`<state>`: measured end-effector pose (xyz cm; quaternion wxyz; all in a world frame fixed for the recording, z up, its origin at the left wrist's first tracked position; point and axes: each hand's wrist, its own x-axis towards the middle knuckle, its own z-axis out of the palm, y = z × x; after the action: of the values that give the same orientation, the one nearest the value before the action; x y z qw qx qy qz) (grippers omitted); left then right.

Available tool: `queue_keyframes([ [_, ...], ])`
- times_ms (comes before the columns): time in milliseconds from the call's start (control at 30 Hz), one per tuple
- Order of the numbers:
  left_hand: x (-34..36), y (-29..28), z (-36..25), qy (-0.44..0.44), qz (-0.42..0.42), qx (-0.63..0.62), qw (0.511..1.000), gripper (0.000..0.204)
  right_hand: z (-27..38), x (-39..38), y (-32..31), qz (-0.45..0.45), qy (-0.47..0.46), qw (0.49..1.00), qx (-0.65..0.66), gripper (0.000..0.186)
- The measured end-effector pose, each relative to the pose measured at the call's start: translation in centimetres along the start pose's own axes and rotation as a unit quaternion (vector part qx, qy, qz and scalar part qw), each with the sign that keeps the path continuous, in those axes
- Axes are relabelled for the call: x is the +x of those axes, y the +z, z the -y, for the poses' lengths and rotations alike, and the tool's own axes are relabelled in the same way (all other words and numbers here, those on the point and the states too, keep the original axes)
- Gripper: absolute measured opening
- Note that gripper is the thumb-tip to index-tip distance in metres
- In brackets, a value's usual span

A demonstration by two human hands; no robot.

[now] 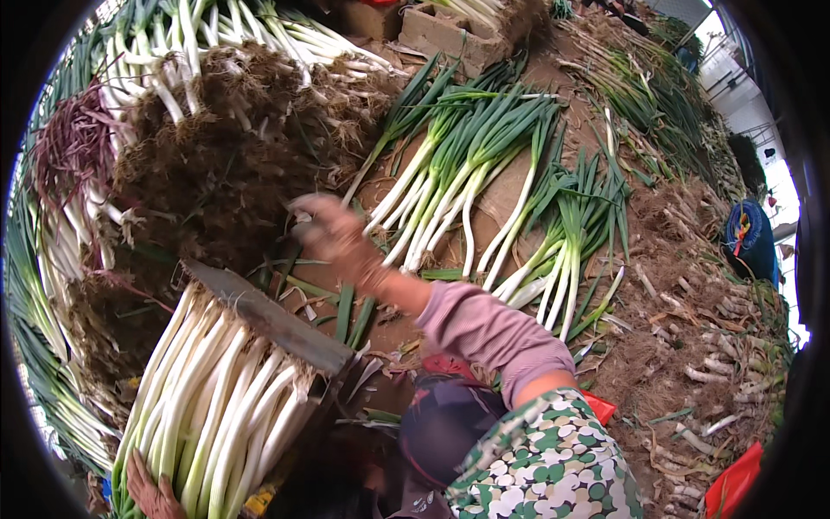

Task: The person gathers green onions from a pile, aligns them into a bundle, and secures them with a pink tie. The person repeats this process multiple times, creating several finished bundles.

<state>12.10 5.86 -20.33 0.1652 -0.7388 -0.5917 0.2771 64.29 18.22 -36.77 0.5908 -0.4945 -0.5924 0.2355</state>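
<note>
A thick bundle of long white green onions (220, 394) fills the lower left, root ends against a grey flat board (259, 307). My left hand (151, 484) grips the bundle's left side near the lower edge. My right hand (337, 233), smeared by motion, is raised over the middle, beside a large root-covered pile of green onions (199, 147); whether it holds anything is unclear. Loose bunches of green onions (471, 173) lie on the brown floor (510, 203) to its right, with another bunch (566, 242) further right.
Concrete blocks (445, 43) stand at the back. More onions (640, 104) and a band of roots and short stalks (709, 372) run down the right. A blue roll (748, 242) sits at the far right, red plastic pieces (731, 484) at lower right.
</note>
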Motion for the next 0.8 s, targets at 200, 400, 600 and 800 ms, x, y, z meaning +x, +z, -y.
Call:
queue_keyframes([
  [200, 0.7, -1.5, -1.4, -0.057, -0.002, -0.118, 0.991, 0.056, -21.4, -5.3, -11.5, -0.137, 0.535, 0.765, -0.332, 0.039],
  [400, 0.4, -1.6, -1.4, -0.068, -0.004, -0.084, 0.994, 0.056, -26.9, -3.9, -10.5, -0.185, 0.589, 0.703, -0.354, 0.027],
  [600, 1.2, -0.6, -1.3, -0.008, -0.050, -0.015, 0.999, 0.057, -28.8, -8.6, -18.4, -0.339, 0.447, 0.756, -0.337, 0.045],
  [800, 1.5, -1.7, -1.9, -0.113, 0.078, -0.114, 0.984, 0.067, -29.7, -13.7, -20.3, -0.222, 0.465, 0.775, -0.366, 0.038],
])
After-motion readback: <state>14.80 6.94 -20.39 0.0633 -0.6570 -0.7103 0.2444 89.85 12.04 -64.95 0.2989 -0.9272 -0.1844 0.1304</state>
